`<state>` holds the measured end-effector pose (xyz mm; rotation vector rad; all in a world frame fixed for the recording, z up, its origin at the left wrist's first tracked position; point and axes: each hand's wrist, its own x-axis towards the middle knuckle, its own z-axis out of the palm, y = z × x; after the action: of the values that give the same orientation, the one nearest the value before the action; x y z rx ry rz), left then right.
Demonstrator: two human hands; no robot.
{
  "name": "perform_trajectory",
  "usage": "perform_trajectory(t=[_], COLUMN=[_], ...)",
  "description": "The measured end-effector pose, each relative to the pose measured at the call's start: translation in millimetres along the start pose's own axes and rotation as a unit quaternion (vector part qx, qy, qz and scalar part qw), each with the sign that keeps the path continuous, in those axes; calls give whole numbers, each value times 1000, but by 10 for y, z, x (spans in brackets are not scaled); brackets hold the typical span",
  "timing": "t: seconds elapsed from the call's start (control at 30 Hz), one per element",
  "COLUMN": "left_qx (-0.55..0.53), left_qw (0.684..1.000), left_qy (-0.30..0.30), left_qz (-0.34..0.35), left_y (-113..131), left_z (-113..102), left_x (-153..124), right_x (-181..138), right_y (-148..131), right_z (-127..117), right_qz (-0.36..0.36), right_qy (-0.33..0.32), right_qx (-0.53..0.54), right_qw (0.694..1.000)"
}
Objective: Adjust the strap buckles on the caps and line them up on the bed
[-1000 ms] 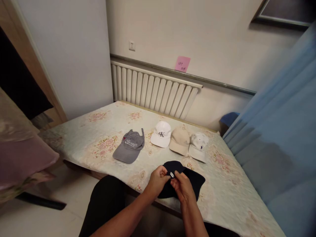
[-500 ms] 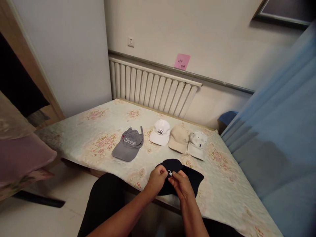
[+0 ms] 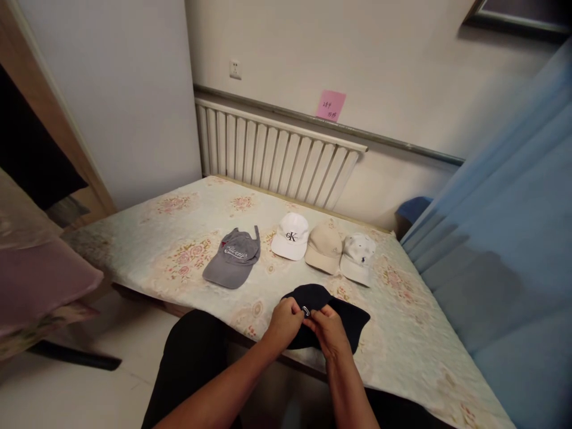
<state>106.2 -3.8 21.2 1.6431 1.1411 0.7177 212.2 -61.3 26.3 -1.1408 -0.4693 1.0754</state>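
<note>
A dark navy cap [image 3: 344, 319] lies near the front edge of the flowered bed cover [image 3: 187, 232]. My left hand [image 3: 286, 322] and my right hand [image 3: 330, 333] meet at its back, both pinching the strap around a small metal buckle [image 3: 306, 310]. Fingers of both hands are closed on the strap. Behind it lie a grey cap [image 3: 232, 259], and a row of three caps: a white cap with a black logo [image 3: 290, 235], a beige cap [image 3: 324, 249] and a white cap with small marks [image 3: 357, 256].
A white radiator [image 3: 277, 155] runs along the back wall under a pink note [image 3: 330, 105]. A blue curtain [image 3: 504, 238] hangs at the right. A pink pillow [image 3: 40, 280] sits at the left, with a wooden frame [image 3: 58, 119] behind it.
The hands stayed on the navy cap's strap, with the fingers shifting slightly around the buckle. The view shifted slightly.
</note>
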Motion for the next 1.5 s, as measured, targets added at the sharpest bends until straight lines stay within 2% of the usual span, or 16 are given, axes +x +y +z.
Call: perform_trajectory(t=[0.43, 0.77, 0.97, 1.23, 1.4, 1.5], left_qx=[5, -14, -80, -23, -7, 9], left_qw=[999, 999, 997, 994, 992, 989], left_qy=[2, 27, 13, 18, 24, 21], left_qz=[-39, -38, 15, 106, 127, 149], left_y=[-38, -57, -85, -100, -74, -84], left_z=[-10, -13, -28, -45, -67, -74], left_x=[35, -18, -79, -132, -151, -154], right_x=[-34, -26, -55, -73, -82, -90], right_y=[21, 86, 54, 57, 27, 2], right_z=[84, 87, 97, 53, 49, 66], right_qz=[-7, -15, -1, 9, 11, 17], right_qy=[26, 42, 8, 0, -24, -15], right_qx=[-52, -68, -26, 8, 9, 7], right_qw=[998, 997, 1000, 1000, 1000, 1000])
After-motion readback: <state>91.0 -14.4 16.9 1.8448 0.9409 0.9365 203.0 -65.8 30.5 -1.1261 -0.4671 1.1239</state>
